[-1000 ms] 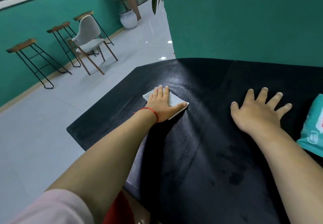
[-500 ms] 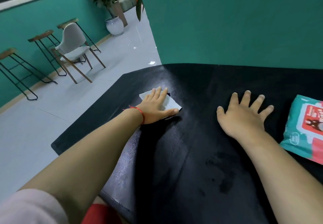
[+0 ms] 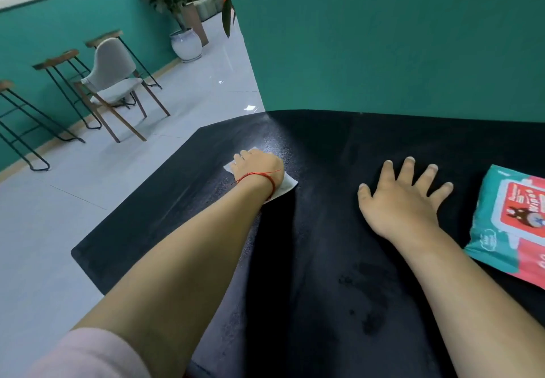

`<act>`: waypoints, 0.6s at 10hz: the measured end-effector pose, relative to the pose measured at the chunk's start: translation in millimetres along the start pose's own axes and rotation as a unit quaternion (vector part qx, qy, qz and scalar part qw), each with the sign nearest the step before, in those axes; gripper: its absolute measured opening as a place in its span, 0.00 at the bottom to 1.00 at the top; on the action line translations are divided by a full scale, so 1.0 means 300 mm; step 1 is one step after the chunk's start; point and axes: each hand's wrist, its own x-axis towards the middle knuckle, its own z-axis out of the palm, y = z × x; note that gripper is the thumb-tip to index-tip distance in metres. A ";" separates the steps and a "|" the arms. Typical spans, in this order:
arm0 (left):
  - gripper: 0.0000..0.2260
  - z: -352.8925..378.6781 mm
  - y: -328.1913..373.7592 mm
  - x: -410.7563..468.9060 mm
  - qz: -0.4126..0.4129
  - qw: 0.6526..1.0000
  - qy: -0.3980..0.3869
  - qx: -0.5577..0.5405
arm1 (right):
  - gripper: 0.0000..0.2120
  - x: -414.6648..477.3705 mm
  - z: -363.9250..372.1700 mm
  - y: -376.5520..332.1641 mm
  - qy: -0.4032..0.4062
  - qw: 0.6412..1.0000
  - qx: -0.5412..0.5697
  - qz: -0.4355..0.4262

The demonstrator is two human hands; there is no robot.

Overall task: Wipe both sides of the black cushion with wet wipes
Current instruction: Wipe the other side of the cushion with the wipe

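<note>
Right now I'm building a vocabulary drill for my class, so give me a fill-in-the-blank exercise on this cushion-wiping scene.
The left hand presses a white ____ onto the black cushion.
A red string circles the ____ wrist.
The wipes pack lies on the cushion to the ____ of the right hand.
Missing words: wipe; left; right.

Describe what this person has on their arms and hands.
No gloves: the left hand and right hand are bare, with no rings or watch visible. A thin red string circles the left wrist. A pale pink sleeve covers the left upper arm; the right arm is uncovered as far as the view shows.
</note>
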 end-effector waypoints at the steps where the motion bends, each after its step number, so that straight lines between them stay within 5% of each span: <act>1: 0.29 0.027 0.026 0.034 -0.013 1.000 0.011 -0.019 | 0.38 0.003 0.004 0.002 0.004 1.000 0.003 -0.002; 3: 0.34 0.066 0.038 0.000 -0.007 0.999 -0.016 -0.029 | 0.38 0.006 0.012 0.003 0.009 1.000 0.001 -0.004; 6: 0.39 0.064 0.015 -0.052 0.155 0.987 -0.040 -0.004 | 0.38 0.001 0.007 -0.003 0.007 1.000 0.005 -0.002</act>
